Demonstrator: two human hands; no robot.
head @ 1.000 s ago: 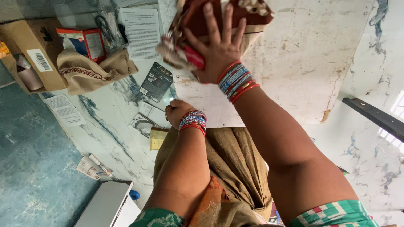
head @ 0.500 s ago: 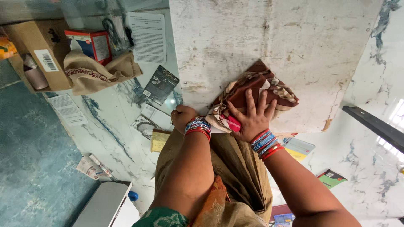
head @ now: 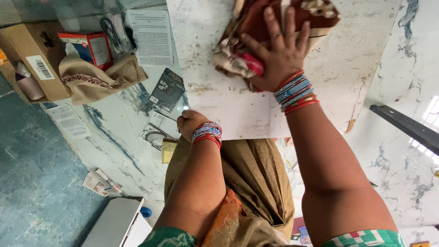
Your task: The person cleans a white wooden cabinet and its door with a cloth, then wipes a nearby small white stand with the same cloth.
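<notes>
Up at the top centre of the head view, the right hand (head: 279, 57) presses flat, fingers spread, on a bunched maroon patterned cloth (head: 256, 27) lying on the worn white board (head: 347, 64), while the left hand (head: 190, 123), fingers curled together, grips the board's lower-left edge.

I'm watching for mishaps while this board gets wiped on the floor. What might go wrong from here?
The right hand presses the bunched cloth near the far end of the white board, so it may slide off the top edge. The left hand grips only the near corner, so the board might shift. Papers and a dark packet lie close and may get brushed.
</notes>
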